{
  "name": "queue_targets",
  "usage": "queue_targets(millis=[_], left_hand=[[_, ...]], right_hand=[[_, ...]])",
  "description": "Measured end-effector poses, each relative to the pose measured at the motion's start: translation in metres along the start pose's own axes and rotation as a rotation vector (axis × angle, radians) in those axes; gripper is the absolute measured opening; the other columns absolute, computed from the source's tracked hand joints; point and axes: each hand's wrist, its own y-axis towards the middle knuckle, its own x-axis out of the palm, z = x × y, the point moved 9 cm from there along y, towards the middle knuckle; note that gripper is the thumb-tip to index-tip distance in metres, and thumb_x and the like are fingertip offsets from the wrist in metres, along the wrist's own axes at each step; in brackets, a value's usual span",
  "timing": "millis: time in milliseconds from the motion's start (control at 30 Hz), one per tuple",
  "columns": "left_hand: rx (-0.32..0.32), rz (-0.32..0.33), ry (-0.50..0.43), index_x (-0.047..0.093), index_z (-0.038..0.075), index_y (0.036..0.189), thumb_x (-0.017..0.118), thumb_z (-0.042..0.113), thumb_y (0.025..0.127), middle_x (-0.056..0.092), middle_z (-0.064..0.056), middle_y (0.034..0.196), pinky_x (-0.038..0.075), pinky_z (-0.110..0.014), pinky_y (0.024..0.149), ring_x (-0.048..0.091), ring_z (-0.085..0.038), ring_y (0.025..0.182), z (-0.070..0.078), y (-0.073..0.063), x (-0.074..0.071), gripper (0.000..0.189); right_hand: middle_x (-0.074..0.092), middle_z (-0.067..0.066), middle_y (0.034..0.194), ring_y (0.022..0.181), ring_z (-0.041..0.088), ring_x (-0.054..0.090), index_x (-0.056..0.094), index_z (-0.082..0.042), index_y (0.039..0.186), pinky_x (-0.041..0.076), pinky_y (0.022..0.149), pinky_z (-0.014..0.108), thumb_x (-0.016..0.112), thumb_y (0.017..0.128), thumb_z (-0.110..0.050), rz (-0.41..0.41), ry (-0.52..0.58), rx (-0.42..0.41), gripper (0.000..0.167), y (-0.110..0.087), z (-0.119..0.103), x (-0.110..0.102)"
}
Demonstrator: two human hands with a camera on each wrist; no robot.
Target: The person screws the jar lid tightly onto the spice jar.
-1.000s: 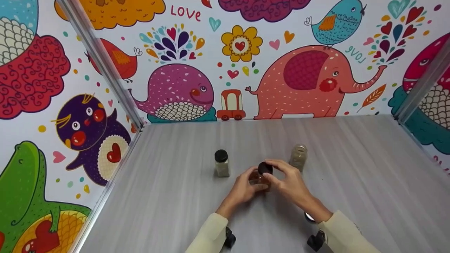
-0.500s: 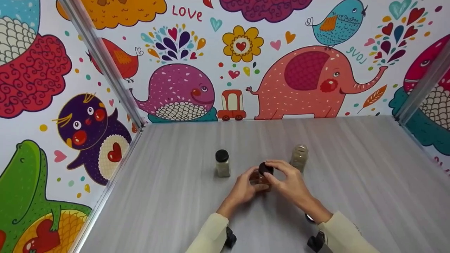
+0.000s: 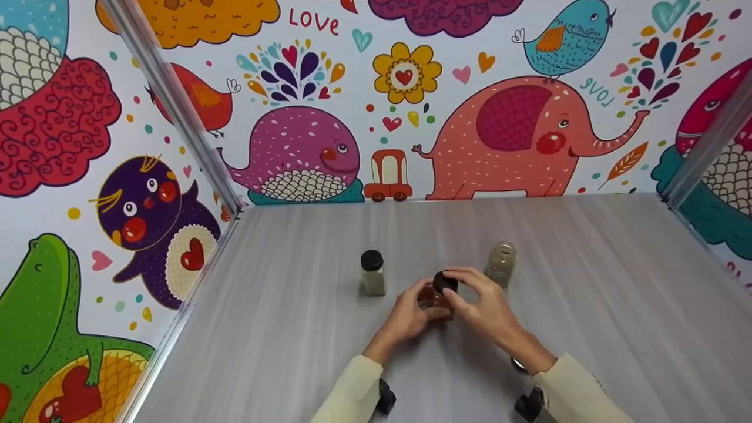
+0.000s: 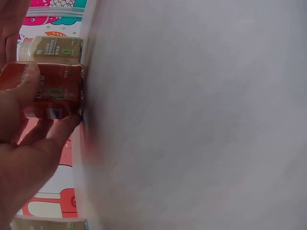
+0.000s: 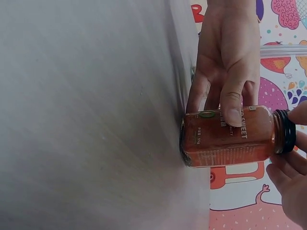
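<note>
A glass spice jar (image 5: 225, 139) of red-orange powder stands on the table between the hands, a black lid (image 3: 445, 282) on its top. Around its body, my left hand (image 3: 406, 316) grips with thumb and fingers. My right hand (image 3: 489, 305) pinches the lid's rim between thumb and fingers. Just behind the right hand is an uncapped jar (image 3: 502, 263) of brownish powder, labelled cumin powder in the left wrist view. To the left stands another jar (image 3: 372, 274) of pale powder with a black lid.
A small round black-rimmed, white-faced object (image 3: 518, 365), perhaps a loose lid, lies partly hidden under the right wrist. The grey wood-grain table (image 3: 282, 329) meets printed walls (image 3: 411, 135) at the back and sides, with metal rails at the corners.
Both hands keep the same hold on the jar and lid, with hardly any motion. The whole view shifts very slightly to the right.
</note>
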Motion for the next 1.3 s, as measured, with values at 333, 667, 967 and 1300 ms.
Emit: queue_targets(millis=[333, 667, 967, 1300], left_hand=[[0.009, 0.007, -0.021, 0.056, 0.013, 0.138, 0.075, 0.025, 0.09, 0.067, -0.013, 0.132, 0.051, -0.04, 0.104, 0.065, -0.028, 0.122, -0.0007, 0.0007, 0.0009, 0.053], [0.018, 0.006, -0.008, 0.056, 0.015, 0.138, 0.075, 0.027, 0.09, 0.068, -0.01, 0.13, 0.052, -0.037, 0.103, 0.066, -0.025, 0.12, 0.0014, 0.001, -0.0004, 0.053], [0.026, 0.004, -0.02, 0.057, 0.016, 0.137, 0.074, 0.025, 0.091, 0.068, -0.01, 0.129, 0.052, -0.039, 0.103, 0.065, -0.025, 0.12, 0.0, 0.0002, -0.0008, 0.051], [0.026, 0.018, -0.017, 0.058, 0.016, 0.136, 0.075, 0.025, 0.09, 0.069, -0.009, 0.126, 0.052, -0.038, 0.102, 0.066, -0.023, 0.117, -0.0017, 0.0, -0.0015, 0.05]], right_hand=[[0.065, 0.0, 0.132, 0.124, 0.021, 0.063, 0.069, -0.012, 0.126, 0.051, 0.101, 0.047, 0.076, 0.09, -0.013, -0.028, -0.009, 0.031, 0.037, 0.0015, -0.0004, -0.0018], [0.069, 0.003, 0.122, 0.115, 0.022, 0.066, 0.07, -0.007, 0.122, 0.054, 0.097, 0.044, 0.08, 0.085, -0.011, -0.012, -0.05, 0.004, 0.038, 0.0032, -0.0029, -0.0037], [0.068, 0.004, 0.126, 0.119, 0.023, 0.065, 0.071, -0.009, 0.122, 0.052, 0.099, 0.045, 0.074, 0.091, -0.01, -0.033, -0.008, 0.023, 0.032, 0.0036, -0.0032, -0.0002], [0.069, 0.003, 0.123, 0.117, 0.023, 0.066, 0.072, -0.007, 0.119, 0.053, 0.098, 0.045, 0.078, 0.088, -0.013, -0.019, -0.013, 0.043, 0.032, 0.0043, -0.0015, -0.0015]])
